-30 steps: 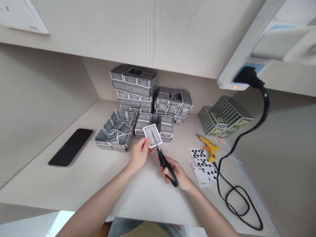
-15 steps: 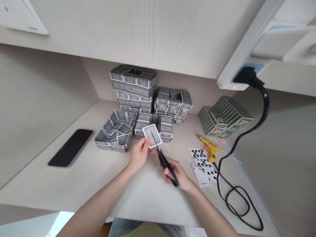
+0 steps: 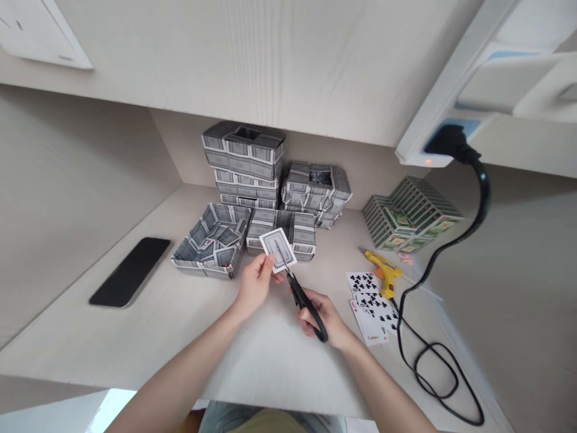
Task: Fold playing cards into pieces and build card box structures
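Observation:
My left hand (image 3: 255, 278) pinches the lower left edge of a playing card (image 3: 272, 245), its patterned grey back facing me. In my right hand (image 3: 325, 319) are black-handled scissors (image 3: 301, 297), gripped by the handles. Their blades reach over the card from its lower edge; whether they cut into it I cannot tell. Just behind the card stands a block made of cards (image 3: 303, 231). To its left an open box made of cards (image 3: 202, 267) holds several loose cut cards and pieces.
Taller card-covered stacks (image 3: 243, 157) rise at the back. A phone (image 3: 130, 270) lies left. On the right are a yellow glue gun (image 3: 383, 270) with a looping black cord (image 3: 417, 355), face-up cards (image 3: 367, 313), green-and-white card boxes (image 3: 433, 207) and a power strip (image 3: 421, 157).
Almost nothing differs. The whole view has shifted very slightly, while both hands keep their hold on the card and the scissors.

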`<state>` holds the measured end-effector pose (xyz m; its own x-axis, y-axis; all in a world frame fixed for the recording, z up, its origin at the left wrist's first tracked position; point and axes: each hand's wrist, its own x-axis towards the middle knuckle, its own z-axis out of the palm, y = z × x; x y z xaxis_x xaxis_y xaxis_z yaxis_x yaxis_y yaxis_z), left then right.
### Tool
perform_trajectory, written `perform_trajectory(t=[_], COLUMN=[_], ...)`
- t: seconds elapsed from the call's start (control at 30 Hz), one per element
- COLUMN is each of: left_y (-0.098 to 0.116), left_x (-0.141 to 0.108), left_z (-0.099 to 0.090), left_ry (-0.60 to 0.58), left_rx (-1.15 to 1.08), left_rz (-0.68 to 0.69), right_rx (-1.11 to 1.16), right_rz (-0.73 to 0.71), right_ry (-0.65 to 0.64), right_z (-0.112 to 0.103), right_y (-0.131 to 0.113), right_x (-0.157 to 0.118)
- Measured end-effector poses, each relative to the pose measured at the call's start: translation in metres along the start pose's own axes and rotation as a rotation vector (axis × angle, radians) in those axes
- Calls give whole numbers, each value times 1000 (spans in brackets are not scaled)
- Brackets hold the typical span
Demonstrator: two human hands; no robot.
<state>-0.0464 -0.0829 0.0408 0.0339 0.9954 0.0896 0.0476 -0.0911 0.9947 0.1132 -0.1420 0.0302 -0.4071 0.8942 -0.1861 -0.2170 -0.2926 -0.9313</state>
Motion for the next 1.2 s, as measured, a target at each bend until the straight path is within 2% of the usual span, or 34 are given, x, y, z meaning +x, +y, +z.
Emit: perform_trajectory(t=[0.13,0.37,0.47,0.67,0.87,1.2], left_y=[1,-2,-3,-1,0,1], left_x=[0,7,7,0,-2,-2], left_z=[-1,-4,-5,-4,-2,-1], left_ry=[0,32,77,173,119,119], left_rx=[-36,-334,-268,43,42,16], left_rz=[-15,-109,-49,57,53,48], right_rx=[5,27,36,24,-1,-20], right_rz=[9,33,25,14,9,34], right_ry=[0,-48,-82,-128,-109,-69], right_z=[0,4,4,1,-1,2], right_y=[0,-3,-5,-8,-6,-8], right_x=[0,-3,-4,-7,-6,-6])
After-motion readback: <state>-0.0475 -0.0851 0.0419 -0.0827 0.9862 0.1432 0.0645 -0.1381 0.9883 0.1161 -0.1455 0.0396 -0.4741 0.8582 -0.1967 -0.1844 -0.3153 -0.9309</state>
